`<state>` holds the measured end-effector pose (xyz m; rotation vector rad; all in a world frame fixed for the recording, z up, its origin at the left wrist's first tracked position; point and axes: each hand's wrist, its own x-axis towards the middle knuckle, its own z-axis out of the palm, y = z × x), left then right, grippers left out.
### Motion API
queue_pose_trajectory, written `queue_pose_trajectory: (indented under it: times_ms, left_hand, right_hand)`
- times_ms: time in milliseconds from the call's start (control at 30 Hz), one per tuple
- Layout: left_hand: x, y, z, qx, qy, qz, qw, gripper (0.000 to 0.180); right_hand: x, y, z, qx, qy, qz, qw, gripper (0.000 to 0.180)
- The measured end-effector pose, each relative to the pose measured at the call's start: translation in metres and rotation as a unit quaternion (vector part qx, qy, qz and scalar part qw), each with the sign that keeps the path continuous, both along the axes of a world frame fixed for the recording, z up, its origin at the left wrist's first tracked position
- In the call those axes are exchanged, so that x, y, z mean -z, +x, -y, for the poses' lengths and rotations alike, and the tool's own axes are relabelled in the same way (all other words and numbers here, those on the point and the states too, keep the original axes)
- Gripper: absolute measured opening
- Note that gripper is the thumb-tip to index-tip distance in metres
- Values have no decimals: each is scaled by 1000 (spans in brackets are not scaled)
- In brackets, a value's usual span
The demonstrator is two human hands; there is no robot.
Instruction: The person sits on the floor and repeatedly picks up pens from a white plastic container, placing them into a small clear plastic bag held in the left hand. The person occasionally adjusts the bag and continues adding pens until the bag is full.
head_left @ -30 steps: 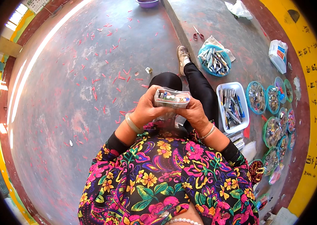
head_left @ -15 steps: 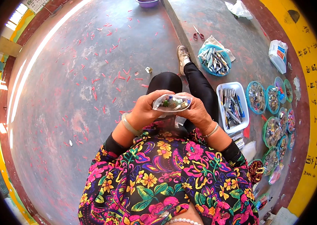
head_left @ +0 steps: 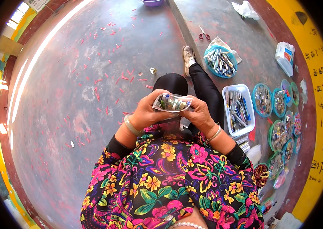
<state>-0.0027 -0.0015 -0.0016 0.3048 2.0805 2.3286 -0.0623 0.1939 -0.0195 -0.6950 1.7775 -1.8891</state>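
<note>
Fingers [head_left: 161,115] hold pouch [head_left: 172,103]; characters [head_left: 320,166] line yellow wall [head_left: 309,192].

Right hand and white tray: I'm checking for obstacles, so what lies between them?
In the head view, the black-clad leg stretches between the right hand, which grips the clear bag, and the white tray.

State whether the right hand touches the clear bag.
Touching: the head view shows the right hand gripping the clear bag at its right end.
</note>
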Motion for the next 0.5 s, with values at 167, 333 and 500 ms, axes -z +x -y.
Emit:
queue_pose_trajectory:
  times_ms: [167,333,500]
  left_hand:
    - [11,4,-1,-44,-28,16,999,43]
    - [17,4,-1,-61,17,13,998,40]
    - [11,5,-3,-59,40,3,997,34]
  right_hand:
    - [-7,3,0,-12,-9,29,999,23]
    - [-3,2,-3,-18,-11,22,1000,28]
    - [-6,0,-6,-40,-25,119,992,32]
